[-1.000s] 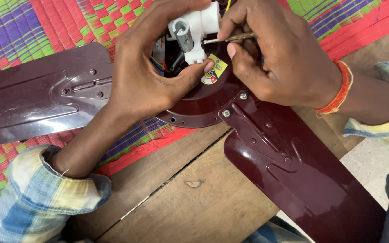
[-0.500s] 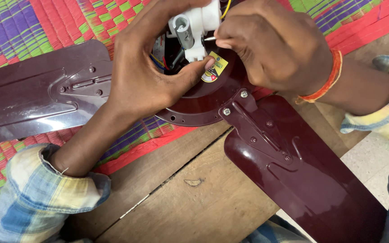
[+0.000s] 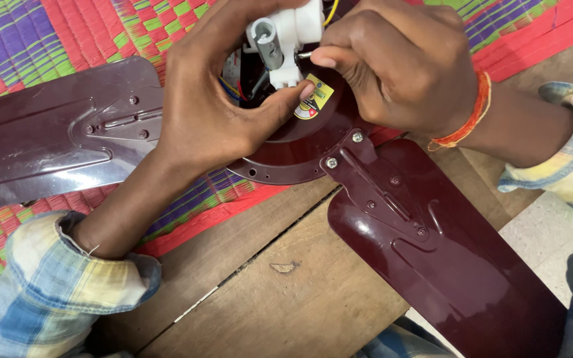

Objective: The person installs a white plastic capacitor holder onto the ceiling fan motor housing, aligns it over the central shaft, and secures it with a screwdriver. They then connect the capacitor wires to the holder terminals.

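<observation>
maroon metal fan blade (image 3: 48,149) lies flat on the woven mat (image 3: 54,40). left hand (image 3: 213,113), grip closed around the white plastic terminal block (image 3: 285,36) atop the glossy hub (image 3: 293,142); keep it steady. right hand (image 3: 399,66) pinches a slim tool, tip hidden.

Two maroon fan blades in view, the left blade (image 3: 54,142) and the right blade (image 3: 452,258). One motor hub (image 3: 300,149), one white plastic part (image 3: 283,36), one woven mat (image 3: 48,40). Two hands working.
</observation>
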